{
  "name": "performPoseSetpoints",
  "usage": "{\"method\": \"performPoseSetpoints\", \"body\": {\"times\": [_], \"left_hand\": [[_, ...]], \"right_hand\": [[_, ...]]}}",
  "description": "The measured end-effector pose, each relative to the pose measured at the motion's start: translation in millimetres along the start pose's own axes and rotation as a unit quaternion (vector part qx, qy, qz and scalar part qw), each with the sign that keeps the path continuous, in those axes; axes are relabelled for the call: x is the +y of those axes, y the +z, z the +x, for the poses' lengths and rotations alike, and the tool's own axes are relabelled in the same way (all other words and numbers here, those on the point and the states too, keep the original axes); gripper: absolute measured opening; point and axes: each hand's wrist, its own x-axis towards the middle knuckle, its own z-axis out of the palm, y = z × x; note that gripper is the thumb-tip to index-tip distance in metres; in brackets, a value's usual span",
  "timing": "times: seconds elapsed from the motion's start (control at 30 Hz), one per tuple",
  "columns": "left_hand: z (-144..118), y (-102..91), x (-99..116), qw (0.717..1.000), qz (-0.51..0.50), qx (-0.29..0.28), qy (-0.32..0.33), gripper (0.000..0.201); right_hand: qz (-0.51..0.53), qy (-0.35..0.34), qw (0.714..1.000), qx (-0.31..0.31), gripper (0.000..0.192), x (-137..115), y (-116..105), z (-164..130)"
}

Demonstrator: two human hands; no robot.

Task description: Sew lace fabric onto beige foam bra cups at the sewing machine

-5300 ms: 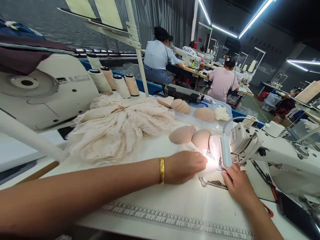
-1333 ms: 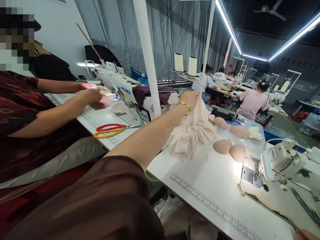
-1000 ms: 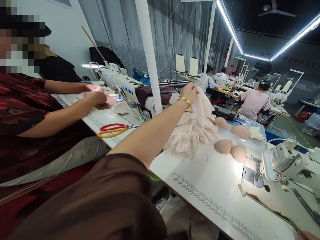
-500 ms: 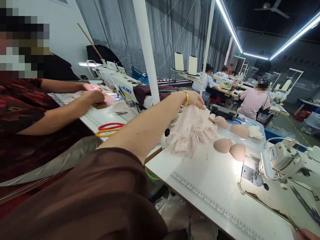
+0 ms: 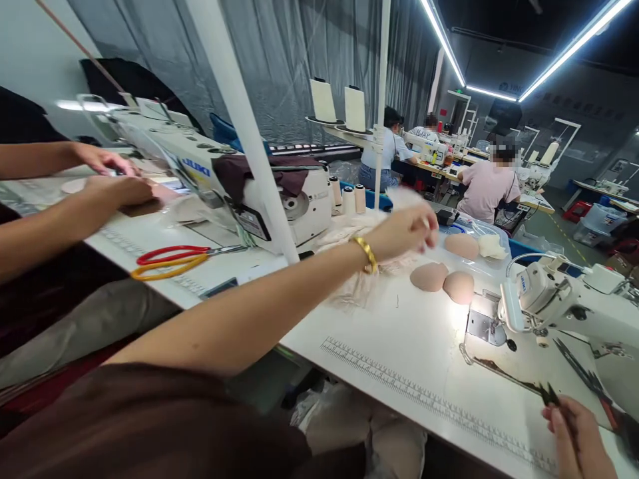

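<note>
My left hand (image 5: 412, 229), with a gold bracelet at the wrist, hovers over the pale lace fabric (image 5: 352, 283) heaped on the table. It is blurred; its loosely bent fingers look apart, and I see nothing between them. A blurred whitish piece (image 5: 403, 197) shows just behind it. At the lower right, my right hand (image 5: 579, 432) is closed around dark thread snips (image 5: 549, 394), blades pointing away from me. Two beige bra cups (image 5: 428, 277) lie side by side between the lace and the sewing machine (image 5: 536, 299).
Long scissors (image 5: 582, 366) lie by the machine. Red-and-yellow-handled scissors (image 5: 172, 259) rest on the left table, near a second sewing machine (image 5: 200, 173). A white pole (image 5: 239, 113) rises between the tables. A co-worker's hands (image 5: 117, 186) work at far left. Thread cones (image 5: 348, 199) stand behind.
My left hand has come away from the top of the lace pile, which now lies lower and flatter. My right hand with the snips has come further into view. The view has shifted right.
</note>
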Motion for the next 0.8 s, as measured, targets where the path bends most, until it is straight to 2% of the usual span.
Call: {"method": "performPoseSetpoints", "body": {"times": [0.03,0.07,0.13,0.17,0.2,0.27,0.4,0.5,0.6,0.67,0.73,0.8], "left_hand": [[-13.5,20.8,-14.0,0.995,-0.033,-0.083,-0.039,0.010],[-26.7,40.3,-28.4,0.986,-0.062,-0.140,-0.068,0.008],[-50.6,72.6,-53.6,0.955,-0.127,-0.243,-0.112,0.015],[-60.6,84.5,-62.7,0.936,-0.168,-0.280,-0.129,0.022],[-68.9,93.3,-69.0,0.919,-0.203,-0.306,-0.142,0.030],[-80.2,102.9,-73.7,0.894,-0.257,-0.333,-0.157,0.044],[-87.4,107.7,-68.9,0.868,-0.312,-0.346,-0.173,0.060],[-89.2,113.3,-68.6,0.860,-0.322,-0.356,-0.173,0.065],[-89.5,112.8,-67.7,0.867,-0.305,-0.358,-0.166,0.071],[-85.9,99.4,-61.3,0.879,-0.260,-0.370,-0.151,0.071],[-78.8,74.9,-50.1,0.898,-0.188,-0.381,-0.116,0.063],[-70.1,47.8,-38.5,0.925,-0.121,-0.351,-0.079,0.050]], "right_hand": [[0.011,0.000,1.000,-0.020,0.040,-17.4,3.7,-1.3],[0.022,-0.015,0.998,-0.049,0.037,-35.1,7.7,-1.6],[0.045,-0.092,0.988,-0.120,0.030,-68.4,16.7,0.5],[0.047,-0.122,0.980,-0.153,0.027,-82.9,21.4,2.5],[0.043,-0.141,0.977,-0.155,0.025,-95.6,26.1,5.0],[0.009,-0.196,0.973,-0.123,0.023,-114.5,35.5,10.4],[-0.138,-0.311,0.940,-0.031,0.023,-132.2,51.4,19.1],[-0.205,-0.345,0.916,-0.009,0.027,-139.9,59.5,22.1],[-0.210,-0.358,0.910,-0.008,0.034,-144.8,61.3,22.2],[-0.185,-0.343,0.921,-0.018,0.037,-141.1,56.7,21.0],[-0.156,-0.307,0.938,-0.036,0.036,-129.8,47.5,19.1],[-0.128,-0.261,0.955,-0.054,0.033,-114.1,36.3,16.9]]}}
